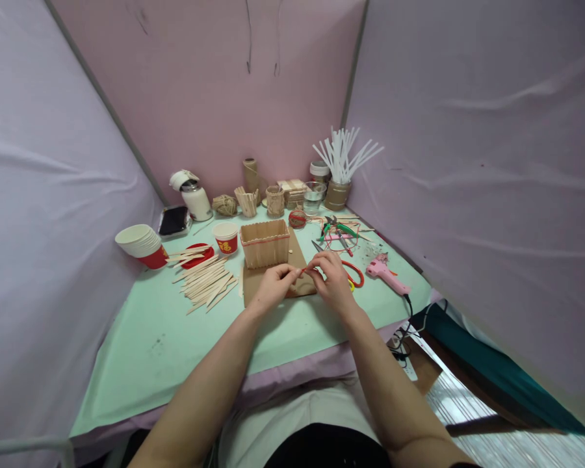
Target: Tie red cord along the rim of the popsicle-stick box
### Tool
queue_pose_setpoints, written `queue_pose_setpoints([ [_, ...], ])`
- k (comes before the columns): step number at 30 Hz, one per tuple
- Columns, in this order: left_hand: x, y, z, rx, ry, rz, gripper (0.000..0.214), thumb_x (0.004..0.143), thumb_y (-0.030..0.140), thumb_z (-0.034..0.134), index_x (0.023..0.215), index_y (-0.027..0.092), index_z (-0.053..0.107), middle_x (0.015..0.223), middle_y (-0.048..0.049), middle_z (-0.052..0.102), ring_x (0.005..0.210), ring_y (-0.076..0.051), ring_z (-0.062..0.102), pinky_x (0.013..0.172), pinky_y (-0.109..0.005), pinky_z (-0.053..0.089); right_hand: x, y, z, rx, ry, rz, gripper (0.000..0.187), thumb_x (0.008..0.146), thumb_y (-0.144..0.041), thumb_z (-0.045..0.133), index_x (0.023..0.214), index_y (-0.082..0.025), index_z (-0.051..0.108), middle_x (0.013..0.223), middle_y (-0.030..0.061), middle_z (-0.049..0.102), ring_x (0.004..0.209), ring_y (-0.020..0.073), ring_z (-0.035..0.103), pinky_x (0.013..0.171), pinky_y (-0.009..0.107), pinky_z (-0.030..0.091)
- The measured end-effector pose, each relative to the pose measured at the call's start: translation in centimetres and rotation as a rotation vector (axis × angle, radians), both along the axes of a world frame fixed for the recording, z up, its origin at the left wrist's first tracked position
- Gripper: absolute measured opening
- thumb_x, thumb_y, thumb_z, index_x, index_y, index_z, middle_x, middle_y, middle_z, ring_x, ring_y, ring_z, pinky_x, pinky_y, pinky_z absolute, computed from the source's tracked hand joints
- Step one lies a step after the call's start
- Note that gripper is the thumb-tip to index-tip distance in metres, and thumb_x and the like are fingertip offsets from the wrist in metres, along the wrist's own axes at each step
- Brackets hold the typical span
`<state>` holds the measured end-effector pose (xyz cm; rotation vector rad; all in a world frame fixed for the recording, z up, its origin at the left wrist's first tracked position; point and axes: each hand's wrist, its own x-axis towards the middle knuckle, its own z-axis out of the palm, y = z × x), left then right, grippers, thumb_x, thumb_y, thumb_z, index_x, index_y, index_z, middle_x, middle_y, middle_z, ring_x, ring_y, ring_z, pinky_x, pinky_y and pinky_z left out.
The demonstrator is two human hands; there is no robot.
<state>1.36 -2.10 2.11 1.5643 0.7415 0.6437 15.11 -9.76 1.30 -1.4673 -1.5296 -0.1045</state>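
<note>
My left hand (277, 285) and my right hand (332, 279) meet above a brown cardboard sheet (299, 253). Each is closed in a pinch on a short bit of red string (302, 270), partly hidden by the fingers. Just behind my left hand, a box made of craft sticks (264, 246) stands upright on the cardboard, with a thin red line around its upper part. Red-handled scissors (355, 274) lie beside my right hand, partly covered by it. Farther back sits a ball of red string (297, 219).
Loose craft sticks (207, 283) and paper cups (143, 245) are on the left. A pink glue gun (387, 277) lies at the right, its cord over the table edge. Green-handled pliers (341, 229) sit among tangled red string. Jars, twine and white sticks (344, 156) line the back.
</note>
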Motion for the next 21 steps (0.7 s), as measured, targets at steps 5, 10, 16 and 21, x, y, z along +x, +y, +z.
queue_pose_setpoints([
  [5, -0.05, -0.09, 0.28, -0.009, 0.018, 0.011, 0.037, 0.07, 0.049, 0.058, 0.071, 0.013, 0.06, 0.054, 0.0036, 0.044, 0.049, -0.007, 0.037, 0.044, -0.018, 0.033, 0.07, -0.13, 0.13, -0.032, -0.057, -0.026, 0.01, 0.086, -0.02, 0.048, 0.08, -0.021, 0.056, 0.083, 0.0049, 0.055, 0.085, 0.0201, 0.047, 0.076, 0.033, 0.039],
  [10, -0.02, -0.11, 0.32, 0.148, 0.06, 0.058, 0.032, 0.072, 0.043, 0.055, 0.068, 0.013, 0.062, 0.063, -0.0004, 0.055, 0.059, -0.011, 0.047, 0.052, -0.02, 0.039, -0.01, -0.22, 0.2, -0.085, -0.135, -0.06, 0.011, 0.086, -0.022, 0.048, 0.079, -0.02, 0.056, 0.08, 0.0053, 0.056, 0.082, 0.0209, 0.046, 0.075, 0.034, 0.037],
  [16, 0.01, 0.2, -0.1, 0.221, 0.107, 0.065, 0.032, 0.075, 0.042, 0.052, 0.07, 0.013, 0.062, 0.066, -0.0015, 0.059, 0.062, -0.012, 0.049, 0.054, -0.02, 0.039, -0.47, -0.25, 0.2, -0.113, -0.14, -0.062, 0.01, 0.086, -0.02, 0.048, 0.084, -0.021, 0.057, 0.084, 0.0055, 0.058, 0.085, 0.0214, 0.046, 0.076, 0.035, 0.036],
  [21, -0.01, 0.36, -0.49, 0.231, 0.124, 0.056, 0.035, 0.076, 0.045, 0.051, 0.072, 0.013, 0.063, 0.064, -0.0003, 0.057, 0.057, -0.011, 0.047, 0.052, -0.021, 0.037, -0.55, -0.25, 0.21, -0.112, -0.106, -0.027, 0.01, 0.086, -0.019, 0.047, 0.084, -0.021, 0.056, 0.084, 0.0052, 0.06, 0.086, 0.0214, 0.047, 0.077, 0.035, 0.037],
])
